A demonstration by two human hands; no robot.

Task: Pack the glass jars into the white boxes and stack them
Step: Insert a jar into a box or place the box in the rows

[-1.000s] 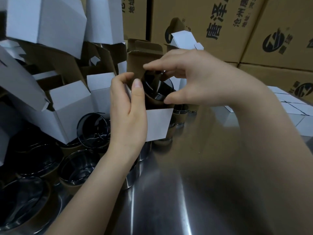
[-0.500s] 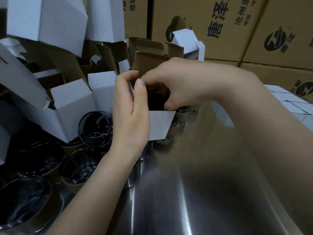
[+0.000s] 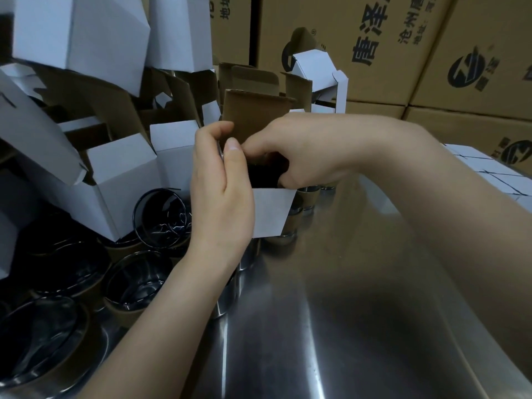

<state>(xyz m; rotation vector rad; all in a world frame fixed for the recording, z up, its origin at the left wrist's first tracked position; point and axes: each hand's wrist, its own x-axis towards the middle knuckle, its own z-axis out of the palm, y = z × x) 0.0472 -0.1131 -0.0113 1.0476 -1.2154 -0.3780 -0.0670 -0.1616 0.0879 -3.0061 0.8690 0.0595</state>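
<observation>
Your right hand pinches the dark glass jar, now sunk into the small white cardboard box your left hand grips. Probably flaps next.

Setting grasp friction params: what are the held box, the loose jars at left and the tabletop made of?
Held box: thin cardboard, matte white outside, raw brown inside its raised flap. Jars: clear glass by the sharp see-through glints; tan band around the base, maybe cork or paperboard. Tabletop: likely stainless steel, brushed, with streaky reflections.
</observation>
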